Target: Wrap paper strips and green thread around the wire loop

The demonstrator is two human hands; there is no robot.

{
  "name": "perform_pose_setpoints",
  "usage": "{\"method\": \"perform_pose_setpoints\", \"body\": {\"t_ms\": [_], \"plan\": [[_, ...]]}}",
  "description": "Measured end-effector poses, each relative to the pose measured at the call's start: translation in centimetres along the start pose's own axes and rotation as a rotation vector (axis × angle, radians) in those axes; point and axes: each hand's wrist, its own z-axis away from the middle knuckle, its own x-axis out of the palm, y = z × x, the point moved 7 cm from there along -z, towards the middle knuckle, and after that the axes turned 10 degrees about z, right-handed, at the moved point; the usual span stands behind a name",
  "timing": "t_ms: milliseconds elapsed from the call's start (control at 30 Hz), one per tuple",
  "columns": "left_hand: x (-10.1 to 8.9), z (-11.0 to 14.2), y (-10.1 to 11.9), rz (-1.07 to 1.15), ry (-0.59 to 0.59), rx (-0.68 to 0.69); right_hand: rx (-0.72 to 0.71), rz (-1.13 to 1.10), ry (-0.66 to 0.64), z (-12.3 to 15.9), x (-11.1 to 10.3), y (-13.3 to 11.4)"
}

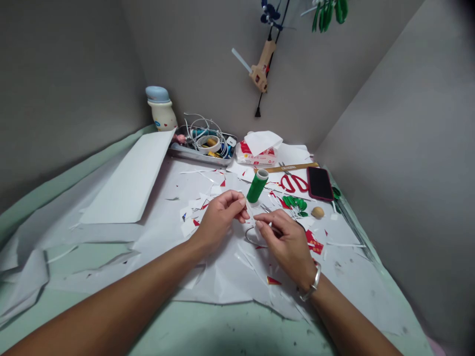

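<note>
A narrow white strip (250, 213) runs between my two hands over the middle of the table. My left hand (226, 210) is closed, pinching the strip's upper end between thumb and fingers. At its lower end, the thumb and forefinger of my right hand (284, 237) close on it. A thin dark loop (252, 241) shows beneath my right hand; what it belongs to is mostly hidden. Just behind the strip stands a spool of green thread (257, 187). Green leaf-shaped pieces (295, 203) lie beyond my right hand.
Red-handled scissors (293, 183), a ruler (285, 168), a phone (319, 183) and a small brown ball (317, 212) lie at right. A metal tray (200, 156), tissue pack (256, 154) and white board (128, 180) lie further back. Paper scraps surround my hands. A glue gun (262, 66) hangs on the wall.
</note>
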Motion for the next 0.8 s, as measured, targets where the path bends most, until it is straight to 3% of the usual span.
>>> {"method": "perform_pose_setpoints", "body": {"t_ms": [400,800], "plan": [[0.09,0.13,-0.07,0.027,0.01,-0.017,-0.066,0.118,0.039,0.37,0.17,-0.72],[0.49,0.13,-0.33,0.051,-0.01,-0.038,0.004,0.128,0.086,0.42,-0.08,-0.04]]}}
